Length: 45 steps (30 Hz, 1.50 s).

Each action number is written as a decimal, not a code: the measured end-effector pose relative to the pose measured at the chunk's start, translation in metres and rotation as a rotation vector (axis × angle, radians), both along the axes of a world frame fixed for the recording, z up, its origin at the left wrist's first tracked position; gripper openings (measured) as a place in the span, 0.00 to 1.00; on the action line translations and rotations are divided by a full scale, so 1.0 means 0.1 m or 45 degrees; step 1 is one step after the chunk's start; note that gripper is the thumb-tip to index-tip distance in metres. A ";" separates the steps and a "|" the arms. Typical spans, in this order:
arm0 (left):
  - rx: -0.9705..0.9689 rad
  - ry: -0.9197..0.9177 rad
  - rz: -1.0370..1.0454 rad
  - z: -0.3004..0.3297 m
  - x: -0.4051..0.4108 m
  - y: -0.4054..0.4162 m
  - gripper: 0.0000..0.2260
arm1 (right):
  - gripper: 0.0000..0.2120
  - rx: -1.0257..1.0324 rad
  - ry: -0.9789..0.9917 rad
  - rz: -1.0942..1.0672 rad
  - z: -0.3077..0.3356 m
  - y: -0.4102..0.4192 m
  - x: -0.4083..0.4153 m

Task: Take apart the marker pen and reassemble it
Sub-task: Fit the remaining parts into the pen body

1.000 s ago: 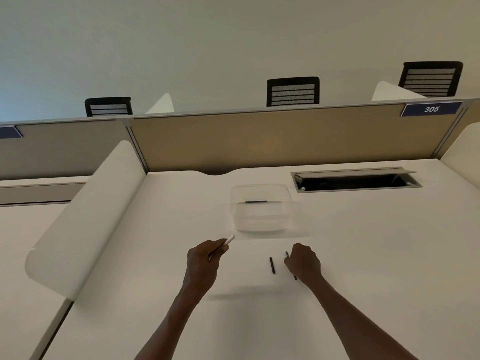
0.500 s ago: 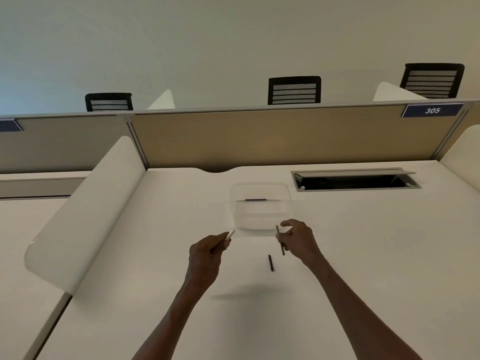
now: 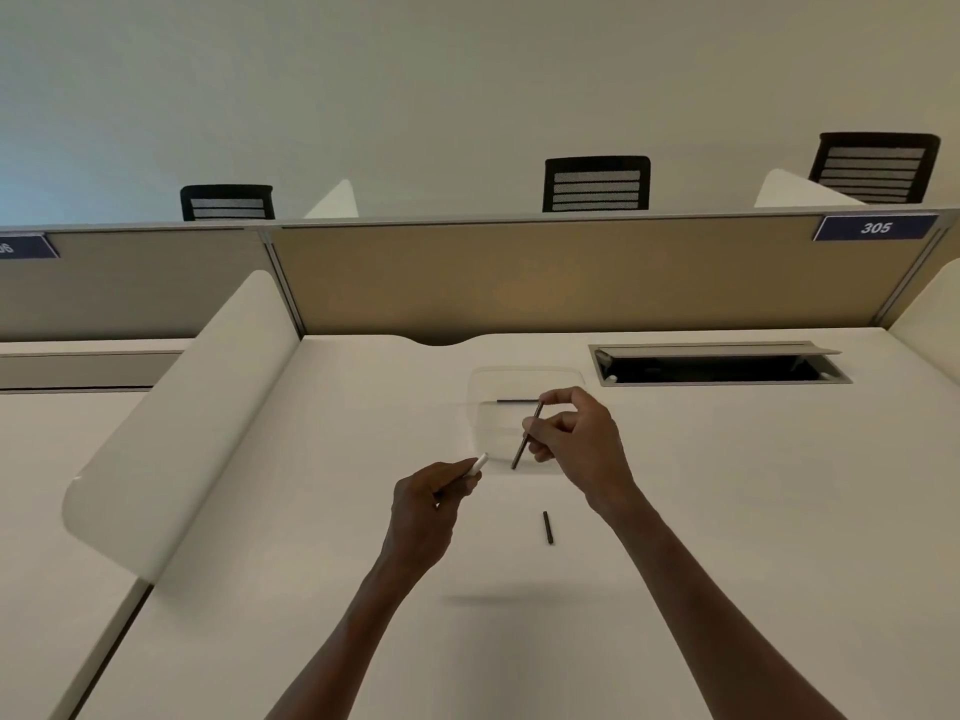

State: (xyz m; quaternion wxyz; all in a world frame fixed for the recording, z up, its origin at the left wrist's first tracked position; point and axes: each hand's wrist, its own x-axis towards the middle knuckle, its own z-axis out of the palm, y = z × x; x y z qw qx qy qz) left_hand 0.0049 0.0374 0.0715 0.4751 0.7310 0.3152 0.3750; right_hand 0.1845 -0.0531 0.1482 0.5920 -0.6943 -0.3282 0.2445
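Here, three dark sticks: one gripped by the right hand (image 3: 576,439), one (image 3: 547,527) on the white worktop (image 3: 727,511), one (image 3: 517,401) in the clear tray (image 3: 475,407). The left hand (image 3: 431,504) clasps a white pen tube (image 3: 478,465). Three chairs (image 3: 596,183) stand behind the partition (image 3: 519,272).

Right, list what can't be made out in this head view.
- White marker body: only its end shows; the left hand covers the rest.
- Thin dark rod in the right hand: too thin to tell which part it is; fingers cover its middle.
- Short dark piece on the desk: too small to identify.
- Dark strip in the clear tray: too small and faint.
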 end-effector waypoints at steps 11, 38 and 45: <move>0.009 -0.003 -0.043 0.11 0.03 -0.06 0.24 | 0.11 0.174 -0.201 -0.148 0.10 0.08 -0.09; -0.102 0.029 0.025 0.38 0.07 -0.19 0.07 | 0.05 0.294 -0.588 0.100 -0.05 0.13 -0.27; -0.138 0.020 0.067 0.36 0.05 -0.16 0.08 | 0.04 0.224 -0.625 0.198 -0.15 0.14 -0.32</move>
